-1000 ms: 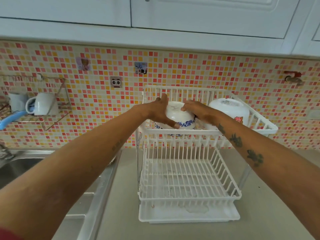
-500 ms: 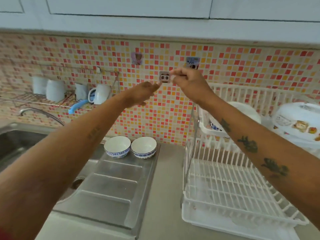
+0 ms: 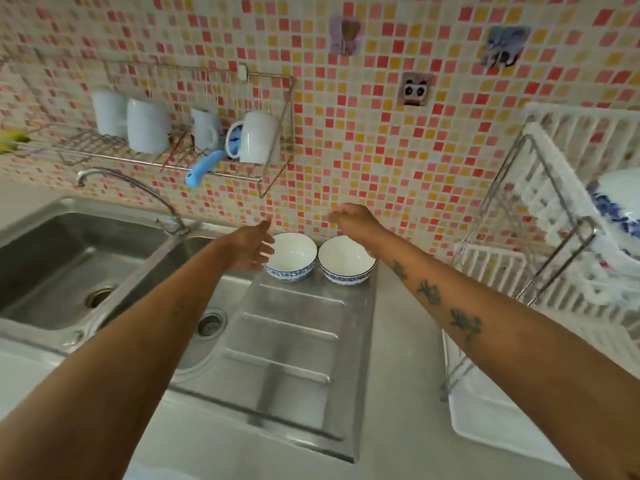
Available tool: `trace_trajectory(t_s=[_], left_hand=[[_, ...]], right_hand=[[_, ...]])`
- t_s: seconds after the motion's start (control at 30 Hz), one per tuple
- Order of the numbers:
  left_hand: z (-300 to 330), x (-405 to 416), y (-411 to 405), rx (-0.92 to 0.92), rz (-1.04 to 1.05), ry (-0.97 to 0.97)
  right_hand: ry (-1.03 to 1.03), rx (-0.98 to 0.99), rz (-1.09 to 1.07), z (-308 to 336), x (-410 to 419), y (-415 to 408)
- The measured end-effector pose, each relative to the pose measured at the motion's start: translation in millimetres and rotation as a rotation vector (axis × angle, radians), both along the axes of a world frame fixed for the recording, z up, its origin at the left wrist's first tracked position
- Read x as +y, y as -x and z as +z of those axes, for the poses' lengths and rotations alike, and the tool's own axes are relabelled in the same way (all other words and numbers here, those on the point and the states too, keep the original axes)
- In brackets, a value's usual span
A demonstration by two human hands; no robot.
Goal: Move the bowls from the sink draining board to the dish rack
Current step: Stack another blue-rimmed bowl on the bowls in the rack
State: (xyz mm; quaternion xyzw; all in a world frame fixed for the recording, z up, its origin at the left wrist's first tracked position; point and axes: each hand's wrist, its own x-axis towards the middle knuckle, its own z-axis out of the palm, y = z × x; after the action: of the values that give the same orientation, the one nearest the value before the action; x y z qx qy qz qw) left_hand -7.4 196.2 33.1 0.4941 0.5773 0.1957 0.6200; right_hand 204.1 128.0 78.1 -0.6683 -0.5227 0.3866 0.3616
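Observation:
Two white bowls with blue patterned rims stand upright side by side at the back of the steel draining board. My left hand hovers open just left of the left bowl, fingers spread, close to its rim. Above the back rim of the right bowl, my right hand hangs with fingers loosely curled and nothing in it. The white two-tier dish rack stands at the right edge, with a blue-patterned bowl in its upper tier.
A steel sink with a curved tap lies to the left. A wire wall shelf above it holds several white mugs and a blue-handled tool. The tiled wall rises right behind the bowls. Grey counter separates draining board and rack.
Both hands left the bowl set in the rack's upper tier and swung left and down to the two bowls on the draining board. The view turned left with them.

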Motion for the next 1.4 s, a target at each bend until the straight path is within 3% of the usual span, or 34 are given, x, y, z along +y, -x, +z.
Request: trace_trajectory(t_s=[0.13, 0.43, 0.87, 1.17, 1.3, 1.4], left_hand=[[-52, 15, -10, 0.030, -0.041, 0.138], [-122, 35, -86, -0.199, -0.077, 0.429], [-159, 47, -157, -0.402, 0.287, 0.387], [-151, 34, -156, -0.444, 0.227, 0.296], [-116, 16, -149, -0.577, 0.229, 0.251], [-72, 3, -137, -0.826, 0.089, 0.293]], right_hand=[[0.135, -0.001, -0.176, -49, 25, -30], [0.306, 0.178, -0.514, -141, 69, -70], [0.291, 0.372, -0.638, -184, 83, -65], [0.204, 0.439, -0.722, -180, 73, -64], [0.067, 0.422, -0.711, -142, 59, -66], [-0.092, 0.439, -0.692, -90, 43, -64]])
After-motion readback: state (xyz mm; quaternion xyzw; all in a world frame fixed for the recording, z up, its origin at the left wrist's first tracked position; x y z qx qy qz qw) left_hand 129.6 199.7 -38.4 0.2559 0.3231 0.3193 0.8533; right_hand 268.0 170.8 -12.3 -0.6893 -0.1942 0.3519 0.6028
